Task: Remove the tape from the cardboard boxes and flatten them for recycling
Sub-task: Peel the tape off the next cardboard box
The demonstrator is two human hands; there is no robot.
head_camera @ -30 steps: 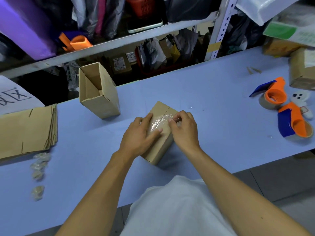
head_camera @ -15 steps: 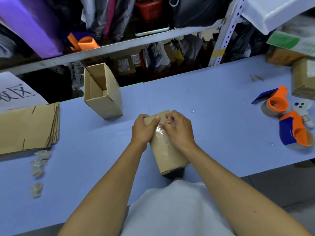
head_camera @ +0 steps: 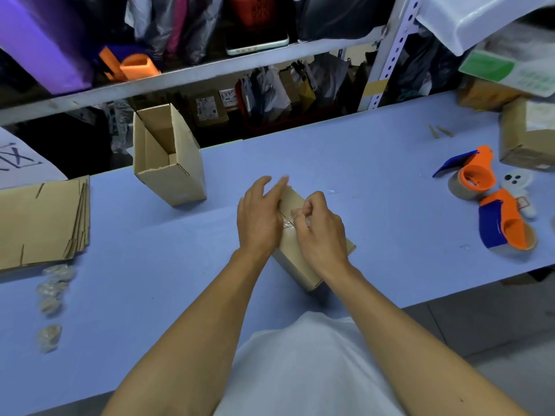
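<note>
A small closed cardboard box (head_camera: 303,265) lies on its side in the middle of the blue table (head_camera: 375,181), sealed with clear tape (head_camera: 287,224). My left hand (head_camera: 260,217) rests on the box's left side with straight fingers. My right hand (head_camera: 319,232) is curled over the top and pinches the lifted end of the clear tape. Both hands hide most of the box's top face. An open empty box (head_camera: 169,159) stands upright at the back left.
A stack of flattened cardboard (head_camera: 42,219) lies at the left edge, with several crumpled tape balls (head_camera: 52,291) in front of it. Two orange-and-blue tape dispensers (head_camera: 477,178) (head_camera: 507,225) lie at the right, with more boxes (head_camera: 527,136) behind. Cluttered shelving runs along the table's far side.
The box has been turned under my hands. My left hand's fingers have straightened and my right hand has drawn the tape end back along the top.
</note>
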